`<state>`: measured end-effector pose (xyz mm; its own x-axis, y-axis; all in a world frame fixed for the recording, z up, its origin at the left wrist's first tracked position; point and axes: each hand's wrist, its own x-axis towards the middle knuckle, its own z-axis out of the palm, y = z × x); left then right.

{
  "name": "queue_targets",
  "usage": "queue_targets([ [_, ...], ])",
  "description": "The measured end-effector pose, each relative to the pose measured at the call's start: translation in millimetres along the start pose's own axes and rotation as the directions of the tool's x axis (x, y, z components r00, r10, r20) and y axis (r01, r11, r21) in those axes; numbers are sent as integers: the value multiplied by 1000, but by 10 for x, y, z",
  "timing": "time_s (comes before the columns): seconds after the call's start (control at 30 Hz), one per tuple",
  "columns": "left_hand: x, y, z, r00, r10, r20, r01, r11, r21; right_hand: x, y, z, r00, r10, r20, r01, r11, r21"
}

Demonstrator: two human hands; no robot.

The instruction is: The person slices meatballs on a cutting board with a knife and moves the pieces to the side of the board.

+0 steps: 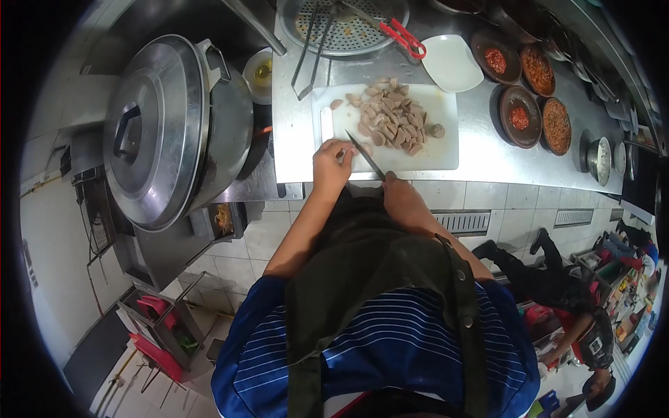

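My right hand point(404, 202) is wrapped round the handle of a kitchen knife point(367, 156), its blade slanting up and left over the near edge of a white cutting board point(446, 157). My left hand point(332, 165) is closed at the board's near left edge, left of the blade; whatever its fingers hold, if anything, is too small to make out. A heap of cut greyish-brown pieces point(396, 115), like sliced meatballs or sausage, covers the middle of the board. One rounder piece point(437, 130) sits at the heap's right side.
A large lidded pot point(164, 132) stands at left, beside a small bowl point(260, 73). Behind the board are a perforated metal pan point(348, 31), red-handled tongs point(403, 38) and a white plate point(451, 64). Several brown bowls of red sauce point(519, 117) stand right. Another person point(571, 299) is at lower right.
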<state>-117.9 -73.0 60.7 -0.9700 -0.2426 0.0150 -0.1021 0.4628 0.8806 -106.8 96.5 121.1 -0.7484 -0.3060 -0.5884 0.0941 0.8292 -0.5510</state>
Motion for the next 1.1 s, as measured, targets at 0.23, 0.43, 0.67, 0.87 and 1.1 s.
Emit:
queue_targets([
  [0.23, -11, -65, 64, 999, -28, -43, 25, 998, -64, 18, 2, 105, 998, 44, 36, -41, 997, -63],
  [0.43, -21, -7, 33, 998, -52, -35, 50, 997, -67, 444, 260, 260, 974, -211, -78, 215, 975, 54],
  [0.67, -53, -19, -38, 996, -79, -33, 76, 993, -95, 110, -19, 3, 996, -88, -19, 88, 995, 35],
  [0.87, -71, -85, -11, 994, -104, -29, 102, 993, -60, 45, -68, 110, 999, -13, 29, 16, 994, -111],
  [1.1, -105, -61, 37, 996, -81, -34, 79, 994, -74, 424, 221, 228, 994, -73, 79, 70, 996, 48],
])
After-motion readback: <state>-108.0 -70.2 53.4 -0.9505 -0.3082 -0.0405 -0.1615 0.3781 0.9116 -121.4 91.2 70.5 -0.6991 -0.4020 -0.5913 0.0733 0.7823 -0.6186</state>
